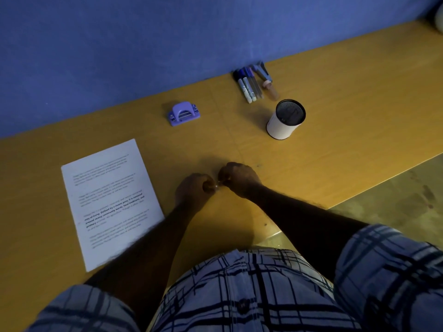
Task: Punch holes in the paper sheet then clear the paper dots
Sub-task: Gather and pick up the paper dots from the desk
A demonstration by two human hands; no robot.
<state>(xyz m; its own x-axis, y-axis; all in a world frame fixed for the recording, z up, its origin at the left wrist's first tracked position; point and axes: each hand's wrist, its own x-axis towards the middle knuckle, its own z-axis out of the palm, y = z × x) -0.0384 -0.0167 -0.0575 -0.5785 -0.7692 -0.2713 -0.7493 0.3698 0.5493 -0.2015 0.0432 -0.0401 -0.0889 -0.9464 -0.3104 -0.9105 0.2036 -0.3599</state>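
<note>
one paper sheet (111, 202) lies flat on the desk (335, 130), printed side up, toward the left part of the surface, its near corner reaching close to the desk's near edge. four blocks of text show on it; any punched holes are too small to make out. one purple hole punch (183, 114) sits well beyond the sheet, close to the far edge of the desk where it meets the blue wall (143, 44), apart from the paper.

to the right of the sheet, both hands meet over bare desk near the middle. the left hand (193, 188) is curled with fingers drawn in, and the right hand (239, 177) is curled likewise, the fingertips of the two almost touching. one tiny pale speck (217, 186) shows between them, perhaps a paper dot; which hand pinches it i cannot tell. the left forearm crosses the sheet's near right corner.

further out, one white cylindrical holder (285, 121) with a dark mesh inside stands upright toward the right. beyond it, by the far edge, a cluster of pens and markers (251, 83) lies side by side, about six, though the exact count is unclear. a plaid shirt (251, 295) fills the bottom of the view.
</note>
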